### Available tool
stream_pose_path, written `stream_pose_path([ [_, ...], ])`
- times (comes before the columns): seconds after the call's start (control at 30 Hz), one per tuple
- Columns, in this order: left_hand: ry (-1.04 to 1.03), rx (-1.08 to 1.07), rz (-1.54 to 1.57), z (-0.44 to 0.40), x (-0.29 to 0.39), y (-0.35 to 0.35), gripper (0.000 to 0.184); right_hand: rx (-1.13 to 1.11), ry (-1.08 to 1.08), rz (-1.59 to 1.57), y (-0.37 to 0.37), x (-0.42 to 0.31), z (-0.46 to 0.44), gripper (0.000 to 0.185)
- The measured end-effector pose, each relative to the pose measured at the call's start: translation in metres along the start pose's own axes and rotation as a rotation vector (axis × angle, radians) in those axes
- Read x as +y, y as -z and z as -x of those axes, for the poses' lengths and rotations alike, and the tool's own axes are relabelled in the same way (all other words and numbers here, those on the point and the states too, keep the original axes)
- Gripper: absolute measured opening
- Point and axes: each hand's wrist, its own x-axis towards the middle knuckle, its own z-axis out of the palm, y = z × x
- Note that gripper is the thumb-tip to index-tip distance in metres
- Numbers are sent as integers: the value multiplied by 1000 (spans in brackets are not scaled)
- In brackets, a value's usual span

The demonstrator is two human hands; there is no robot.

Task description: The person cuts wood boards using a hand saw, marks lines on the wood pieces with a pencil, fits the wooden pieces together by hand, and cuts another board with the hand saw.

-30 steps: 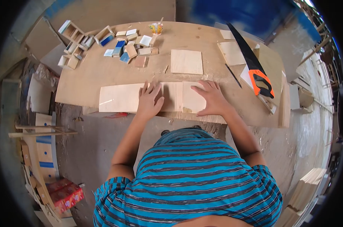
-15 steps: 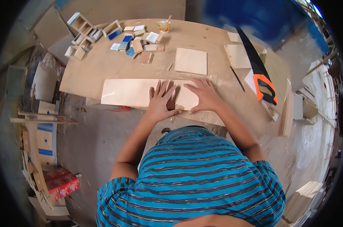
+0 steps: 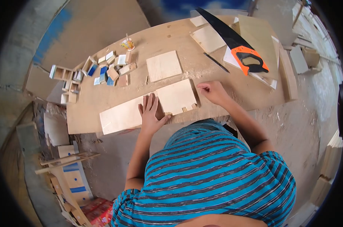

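My left hand (image 3: pixel 152 115) lies with fingers spread on a long pale plywood strip (image 3: pixel 120 113), near where it meets a shorter plywood piece (image 3: pixel 176 95). Its thumb reaches toward that piece's near edge, which has small notches and darker wood bits. Just off the right end of the shorter piece, my right hand (image 3: pixel 214 93) hovers with curled fingers; I see nothing in them. A dark pencil-like stick (image 3: pixel 216 62) lies beyond it. Farther back rests a handsaw (image 3: pixel 232 41) with an orange and black handle. A square plywood panel (image 3: pixel 164 66) sits behind the two pieces.
Several small wood blocks (image 3: pixel 113 72), some blue or white, are heaped at the table's (image 3: pixel 88 117) back left, near small wooden boxes (image 3: pixel 69 79). A colourful cup (image 3: pixel 128 44) stands behind them. Thin boards (image 3: pixel 256 38) lie under the saw at right.
My right hand has let go of the shorter plywood piece and moved off its right end, fingers now curled. My left hand stays on the wood. The whole view has turned.
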Motion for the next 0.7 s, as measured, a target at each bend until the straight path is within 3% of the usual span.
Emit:
stream_pose_path([
  [0.3, -9, -20, -1, -2, 4, -2, 92, -3, 3, -189, -18, -2, 5, 25],
  [0.7, -61, -37, 8, -2, 9, 2, 87, 31, 33, -156, -22, -15, 11, 14],
])
